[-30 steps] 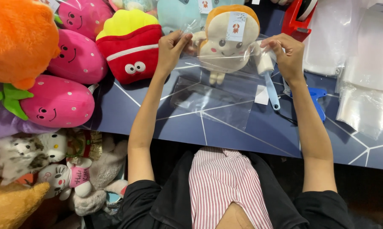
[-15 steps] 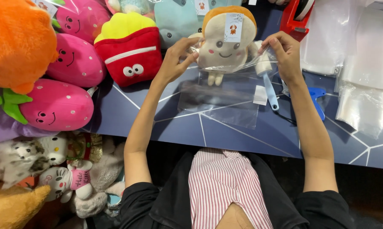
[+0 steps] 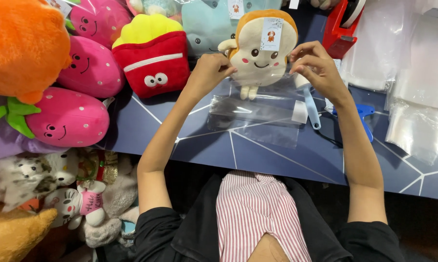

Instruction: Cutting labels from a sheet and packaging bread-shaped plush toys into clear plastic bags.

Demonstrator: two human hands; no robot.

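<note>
Holding toast-shaped plush toy (image 3: 260, 53) upright over the dark blue surface (image 3: 258, 155), both hands up at its sides. Left hand (image 3: 208, 73) pinching closed at the toy's left arm and the edge of the clear plastic bag (image 3: 258, 114). Right hand (image 3: 316, 65) pinching closed at the toy's right side, on the bag's top edge. Toy's lower half sitting inside the bag mouth, feet showing through the plastic; rest of bag hanging down and lying flat on the surface toward the person. Small white rectangular label (image 3: 299, 111) sticking on the bag's right edge.

Pale rectangular paper tag (image 3: 271, 34) with a tiny orange figure hanging on the toy's forehead. Similar tag (image 3: 236, 8) showing on the light teal plush (image 3: 209, 26) behind it.

Lying left on the surface: red fries-box plush (image 3: 153, 56) with yellow top, two pink strawberry plushes (image 3: 68, 116), orange plush (image 3: 22, 43) at the corner. Sitting top right: red tape dispenser (image 3: 342, 24). Piling at the right edge: stacks of clear bags (image 3: 415, 92). Lying just right of the bag: light blue handled tool (image 3: 312, 106), and a blue tool (image 3: 365, 116) beyond the right wrist. Heaping below the surface, left: mixed small plush toys (image 3: 59, 199).
</note>
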